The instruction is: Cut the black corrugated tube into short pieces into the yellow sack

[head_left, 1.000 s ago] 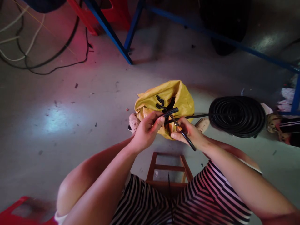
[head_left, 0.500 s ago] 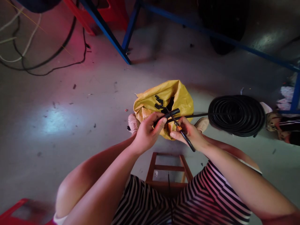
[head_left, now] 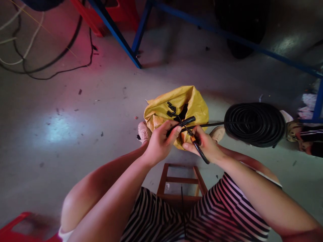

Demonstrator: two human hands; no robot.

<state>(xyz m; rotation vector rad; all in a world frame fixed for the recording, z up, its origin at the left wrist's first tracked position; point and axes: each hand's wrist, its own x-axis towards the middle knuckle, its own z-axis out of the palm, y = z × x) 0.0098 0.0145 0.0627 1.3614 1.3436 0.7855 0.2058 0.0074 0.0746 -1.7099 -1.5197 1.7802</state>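
Black tubing is pinched between the thumb and fingers of my left hand [head_left: 161,143], together with a short ribbed black piece [head_left: 188,121] that sticks out past the fingertips. My right hand [head_left: 205,144] grips scissors [head_left: 200,151] with black handles and an orange part near the pivot. Their blades cross the tubing just right of my left fingertips. From there the black tube [head_left: 212,124] runs to a large coil [head_left: 254,124] on the floor. Below my hands is a yellow bag [head_left: 196,99], with several short cut black pieces [head_left: 171,108] on it.
A wooden stool frame [head_left: 181,180] shows between my knees. Blue metal table legs [head_left: 141,32] and a red plastic stool [head_left: 108,16] stand ahead. Cables [head_left: 58,60] loop across the floor at the upper left. Another person's foot [head_left: 292,131] is beyond the coil.
The ribbed piece sticks out slightly further to the right. The scissors have shifted and turned a little in my right hand; both hands are otherwise nearly still.
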